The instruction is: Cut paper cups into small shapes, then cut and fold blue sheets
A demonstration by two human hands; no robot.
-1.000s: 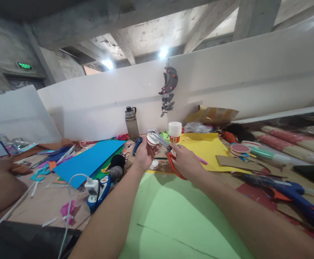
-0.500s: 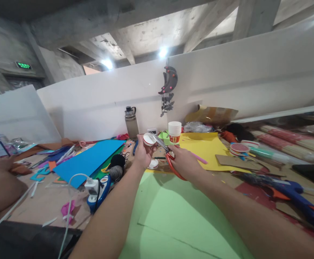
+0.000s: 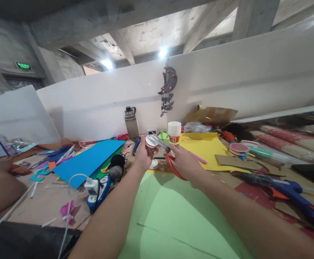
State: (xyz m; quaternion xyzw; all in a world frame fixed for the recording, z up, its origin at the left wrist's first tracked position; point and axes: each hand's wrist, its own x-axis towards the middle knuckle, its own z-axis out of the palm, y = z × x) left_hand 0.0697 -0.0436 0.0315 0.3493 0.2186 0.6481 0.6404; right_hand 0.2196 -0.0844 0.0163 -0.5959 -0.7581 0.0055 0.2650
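Note:
In my left hand is a small white round piece with a red rim, a cut paper cup bottom by its look. My right hand grips orange-handled scissors, whose blades lie against the white piece. Just below, another white round piece rests on the table. Behind my hands stands a stack of white paper cups with a red print. A large light green sheet lies under my forearms.
Left are a blue sheet, yarn balls and a power strip. A bottle stands by the white partition. Right are a yellow sheet and a blue glue gun. Another person's arm rests at far left.
My left hand and the white piece have shifted slightly right and down, closer along the scissor blades. My right hand stays almost in place.

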